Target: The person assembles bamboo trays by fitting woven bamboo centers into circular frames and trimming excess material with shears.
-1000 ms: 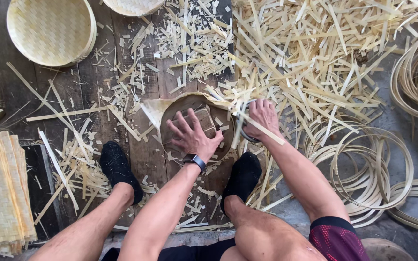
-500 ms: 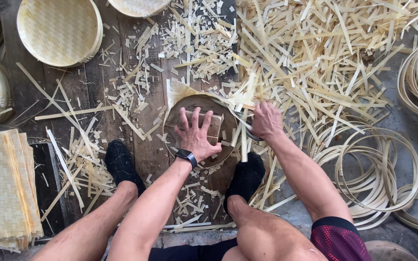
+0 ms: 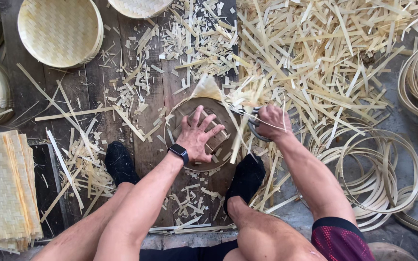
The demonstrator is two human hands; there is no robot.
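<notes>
A round wooden form (image 3: 204,133) is pressed flat by the spread left hand (image 3: 198,137) on dark floor planks (image 3: 97,92). Just right of the form, shears (image 3: 255,124) are gripped in the clenched right hand (image 3: 273,122). Bamboo strips (image 3: 315,63) are heaped beyond the form; 2 woven trays (image 3: 59,31) lie to its upper left.

Round board (image 3: 189,108) between two feet (image 3: 120,163)

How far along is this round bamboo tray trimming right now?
Finished woven trays sit stacked at top left, and cut strips litter the boards. In hand: the left hand presses a round form flat while the right hand works shears at its edge. Square woven mats wait uncut.
</notes>
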